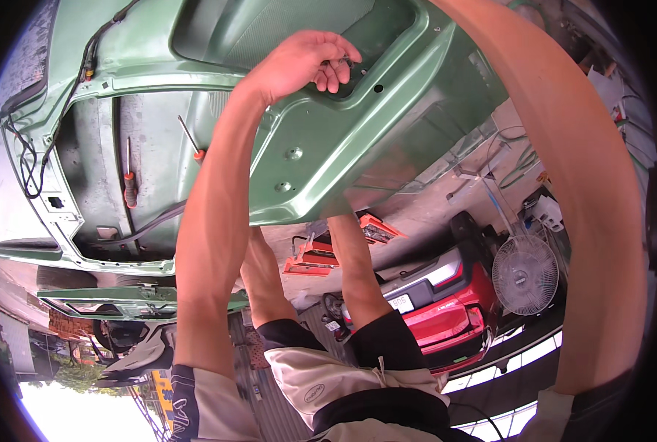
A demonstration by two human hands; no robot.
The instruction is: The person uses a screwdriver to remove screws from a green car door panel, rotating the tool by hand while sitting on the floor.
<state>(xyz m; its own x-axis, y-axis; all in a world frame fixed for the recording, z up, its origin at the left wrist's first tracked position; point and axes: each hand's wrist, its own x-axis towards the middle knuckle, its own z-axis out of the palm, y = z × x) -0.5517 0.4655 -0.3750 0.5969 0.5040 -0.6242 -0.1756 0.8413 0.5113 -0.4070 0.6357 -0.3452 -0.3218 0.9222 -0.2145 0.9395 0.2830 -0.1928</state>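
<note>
My left hand point(310, 65) is closed in a pinch over a recess in the green car body panel point(321, 151). Between its fingers is something small and dark that I cannot make out. My right forearm runs up the right side and leaves the view at the top edge, so that hand is not seen. Left of my left arm, a screwdriver with a red and dark handle point(130, 190) lies inside the body opening. Another screwdriver point(199, 155) with an orange-red handle rests closer to my arm.
Black wiring point(89, 62) hangs along the body's left side. Below the panel stands an open orange-red toolbox point(312, 258). A fan point(525, 275) and a red car point(446, 324) are at the right. A detached-looking green panel point(107, 303) is lower left.
</note>
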